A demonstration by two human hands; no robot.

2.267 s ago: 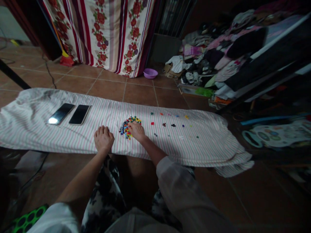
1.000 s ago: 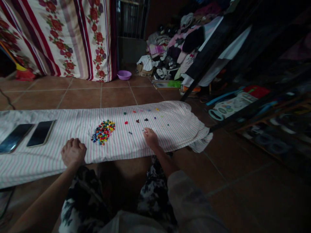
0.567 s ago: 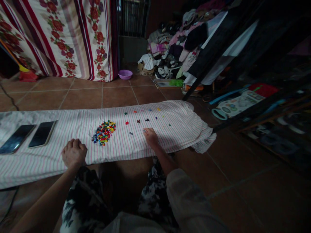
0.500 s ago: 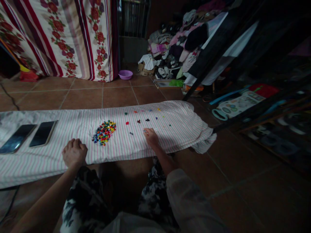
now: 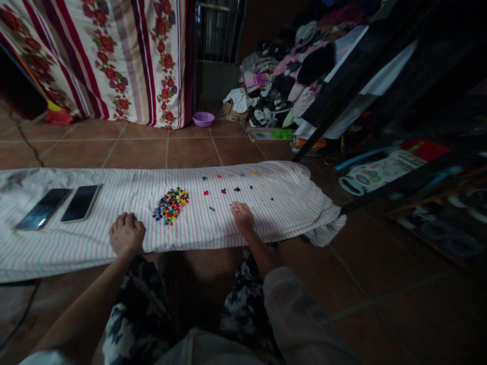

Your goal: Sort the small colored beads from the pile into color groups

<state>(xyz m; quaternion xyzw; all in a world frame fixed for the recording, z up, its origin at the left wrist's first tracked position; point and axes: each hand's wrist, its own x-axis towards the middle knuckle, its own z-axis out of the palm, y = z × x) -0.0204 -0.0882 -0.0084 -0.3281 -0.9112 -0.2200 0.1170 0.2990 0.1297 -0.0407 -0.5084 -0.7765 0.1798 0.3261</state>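
My right hand [image 5: 243, 218] rests low over the striped cloth, its thumb and fingers pinched together. Something pale shows at the fingertips, too small to name. Just left of it lies a grey piece [image 5: 212, 209]. Beyond the hand are small groups of coloured pieces, among them red [image 5: 206, 192], brown [image 5: 223, 191], black [image 5: 237, 189] and dark green [image 5: 204, 178]. My left hand [image 5: 127, 234] lies on the cloth near its front edge, fingers curled in and nothing visible in them. Between both hands sits a heap of small multicoloured pieces [image 5: 171, 205].
Two phones [image 5: 80, 203] lie on the striped cloth [image 5: 125, 190] at the left. Past the long covered surface are a purple basin [image 5: 203, 119], a floral curtain [image 5: 133, 61] and a heap of clothes [image 5: 281, 76]. A dark slanted post [image 5: 323, 121] stands at the right.
The whole view has shifted, so things sit slightly further right. Both hands stay in nearly the same places on the cloth, and the right one keeps its pinch.
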